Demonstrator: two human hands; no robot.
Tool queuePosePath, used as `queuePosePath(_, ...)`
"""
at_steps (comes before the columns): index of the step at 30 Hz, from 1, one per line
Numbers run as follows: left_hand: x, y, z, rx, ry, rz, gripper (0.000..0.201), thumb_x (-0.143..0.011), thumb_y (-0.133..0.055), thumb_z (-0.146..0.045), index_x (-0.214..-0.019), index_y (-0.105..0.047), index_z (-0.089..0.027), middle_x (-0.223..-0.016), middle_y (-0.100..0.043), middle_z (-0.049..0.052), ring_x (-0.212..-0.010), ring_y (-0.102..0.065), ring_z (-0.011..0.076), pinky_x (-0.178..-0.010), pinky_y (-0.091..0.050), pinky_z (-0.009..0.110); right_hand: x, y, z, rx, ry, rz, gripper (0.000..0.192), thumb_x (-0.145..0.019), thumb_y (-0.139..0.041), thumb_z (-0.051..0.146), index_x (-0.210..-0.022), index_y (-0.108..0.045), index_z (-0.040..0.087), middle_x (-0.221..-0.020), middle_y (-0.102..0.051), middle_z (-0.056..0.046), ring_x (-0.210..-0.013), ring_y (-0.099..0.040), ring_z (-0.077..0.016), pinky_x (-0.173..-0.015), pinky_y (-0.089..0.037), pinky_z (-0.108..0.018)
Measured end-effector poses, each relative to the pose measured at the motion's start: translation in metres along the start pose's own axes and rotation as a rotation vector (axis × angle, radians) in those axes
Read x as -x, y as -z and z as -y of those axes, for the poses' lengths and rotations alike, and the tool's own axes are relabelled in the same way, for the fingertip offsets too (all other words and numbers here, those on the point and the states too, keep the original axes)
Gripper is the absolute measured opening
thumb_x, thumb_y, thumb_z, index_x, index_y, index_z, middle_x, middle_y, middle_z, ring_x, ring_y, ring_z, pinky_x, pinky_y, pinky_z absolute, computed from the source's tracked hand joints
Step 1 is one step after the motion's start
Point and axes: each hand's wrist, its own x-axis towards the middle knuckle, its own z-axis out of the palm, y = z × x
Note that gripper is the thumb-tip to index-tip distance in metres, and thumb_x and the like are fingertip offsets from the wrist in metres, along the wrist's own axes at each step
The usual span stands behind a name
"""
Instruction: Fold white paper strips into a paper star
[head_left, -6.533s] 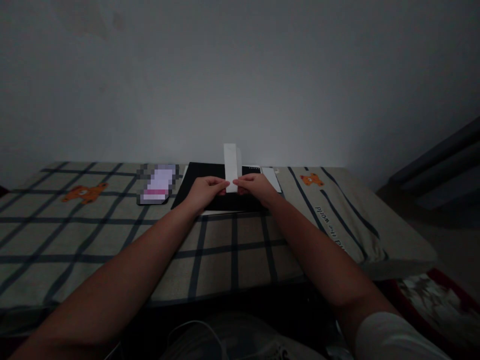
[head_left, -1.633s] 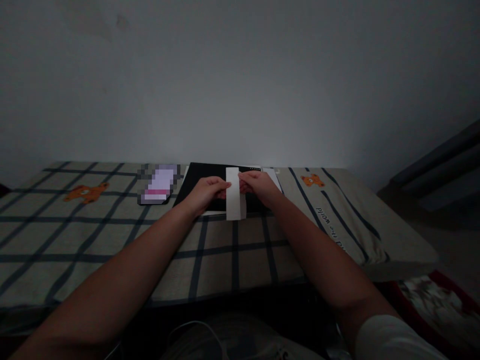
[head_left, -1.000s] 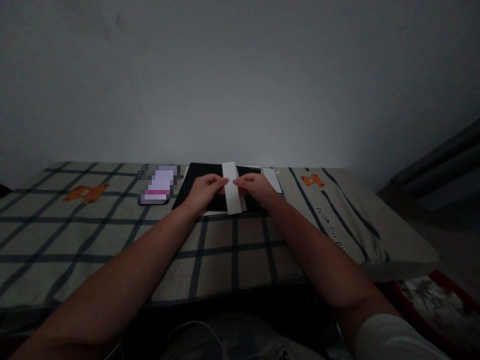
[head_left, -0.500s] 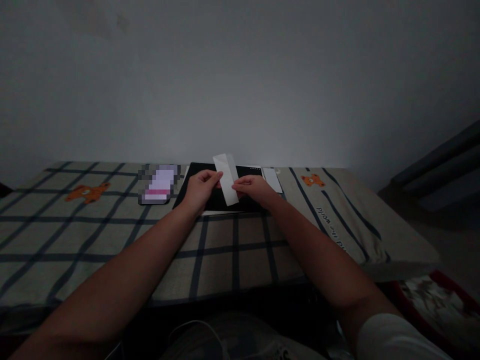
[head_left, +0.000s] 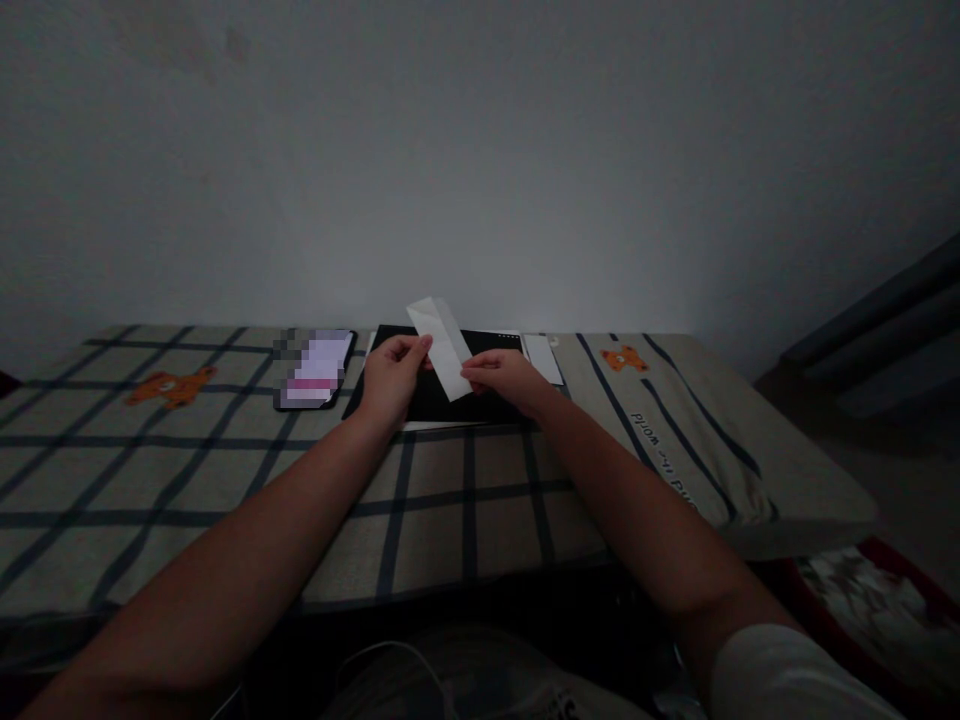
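My left hand (head_left: 394, 372) and my right hand (head_left: 504, 376) both pinch the same folded white paper strip (head_left: 441, 346), holding it up in the air just above the black board (head_left: 433, 392). The left fingers close on the strip's upper part from the left side; the right thumb and forefinger close on its lower end from the right. Neither hand is spread wide: both are curled in a narrow pinch with the paper between the fingertips.

The strip's long axis is tilted. Its top end leans away from me and to the left, above the board's far edge, and its bottom end points toward me and to the right, over the board's middle. So the right hand sits at the nearer, lower end and the left hand at the farther, higher end, with the paper bridging the gap between them.

The board lies flat on the checked cloth (head_left: 225, 470), right under both hands. Just left of the board lies a phone (head_left: 313, 369); just right of the board lies a small white card (head_left: 543, 359). The light is dim, so finer creases in the strip I cannot make out.
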Motion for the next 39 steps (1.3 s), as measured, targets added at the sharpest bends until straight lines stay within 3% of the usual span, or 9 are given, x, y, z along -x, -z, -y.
queuePosePath(6, -0.002, -0.002, -0.001, 0.061, 0.026, -0.058, 0.024, -0.068, -0.070, -0.038, -0.068, -0.061, -0.015, -0.063, -0.058, -0.001, -0.058, -0.053, 0.0105, -0.061, -0.045, 0.024, 0.002, -0.002, 0.003, -0.001, -0.020, 0.016, 0.012, -0.070, -0.065, 0.013, -0.081, -0.065, 0.014, -0.067, -0.065, -0.001, -0.058, -0.056, -0.0087, -0.062, -0.048, -0.024)
queuePosePath(13, -0.003, -0.002, 0.001, 0.085, 0.049, -0.081, 0.026, -0.069, -0.068, -0.041, -0.070, -0.059, -0.016, -0.068, -0.060, 0.000, -0.063, -0.056, 0.0115, -0.065, -0.048, 0.026, 0.005, -0.002, 0.008, -0.014, 0.021, 0.027, 0.023, -0.064, -0.063, 0.004, -0.084, -0.066, 0.014, -0.076, -0.067, -0.002, -0.069, -0.060, -0.0103, -0.071, -0.049, -0.026)
queuePosePath(18, -0.005, 0.000, 0.003, 0.075, 0.052, -0.083, 0.027, -0.069, -0.068, -0.041, -0.069, -0.059, -0.016, -0.064, -0.057, -0.001, -0.059, -0.054, 0.0108, -0.062, -0.046, 0.025, 0.002, 0.003, 0.006, -0.022, 0.038, 0.000, 0.017, -0.068, -0.068, 0.020, -0.084, -0.066, 0.015, -0.075, -0.067, -0.003, -0.066, -0.059, -0.0104, -0.068, -0.049, -0.026)
queuePosePath(23, -0.002, -0.003, 0.006, 0.118, 0.191, 0.098, 0.029, -0.065, -0.073, -0.041, -0.071, -0.063, -0.015, -0.062, -0.056, -0.001, -0.054, -0.049, 0.0091, -0.056, -0.043, 0.023, -0.005, 0.010, 0.002, -0.010, 0.063, -0.218, 0.020, -0.073, -0.063, 0.034, -0.071, -0.062, 0.014, -0.061, -0.057, 0.002, -0.054, -0.051, -0.0081, -0.055, -0.044, -0.023)
queuePosePath(26, 0.000, -0.004, 0.009, 0.158, 0.251, 0.204, 0.031, -0.063, -0.075, -0.042, -0.072, -0.064, -0.014, -0.063, -0.057, -0.001, -0.054, -0.048, 0.0080, -0.053, -0.040, 0.021, -0.008, 0.012, 0.001, -0.016, 0.045, -0.308, 0.020, -0.073, -0.062, 0.034, -0.080, -0.062, 0.015, -0.069, -0.059, 0.001, -0.057, -0.051, -0.0073, -0.054, -0.042, -0.021)
queuePosePath(28, 0.000, -0.004, 0.011, 0.165, 0.261, 0.243, 0.032, -0.064, -0.075, -0.043, -0.073, -0.065, -0.014, -0.062, -0.057, -0.001, -0.054, -0.048, 0.0081, -0.053, -0.040, 0.021, -0.008, 0.013, 0.000, -0.022, 0.012, -0.299, 0.023, -0.073, -0.061, 0.036, -0.085, -0.062, 0.016, -0.073, -0.061, 0.000, -0.060, -0.053, -0.0080, -0.055, -0.043, -0.021)
queuePosePath(33, -0.001, -0.003, 0.012, 0.184, 0.285, 0.262, 0.031, -0.066, -0.074, -0.043, -0.077, -0.066, -0.014, -0.066, -0.059, 0.001, -0.058, -0.051, 0.0087, -0.057, -0.043, 0.022, -0.006, 0.010, 0.002, -0.103, 0.035, -0.250, 0.025, -0.070, -0.063, 0.038, -0.080, -0.062, 0.016, -0.071, -0.060, 0.000, -0.061, -0.052, -0.0091, -0.057, -0.042, -0.022)
queuePosePath(39, -0.002, -0.003, 0.012, 0.111, 0.295, 0.176, 0.033, -0.066, -0.073, -0.034, -0.092, -0.067, -0.015, -0.081, -0.064, 0.004, -0.068, -0.058, 0.0105, -0.061, -0.048, 0.022, -0.005, 0.010, 0.005, -0.132, 0.065, -0.337, 0.027, -0.064, -0.068, 0.040, -0.076, -0.063, 0.016, -0.066, -0.060, 0.001, -0.058, -0.050, -0.0097, -0.058, -0.042, -0.025)
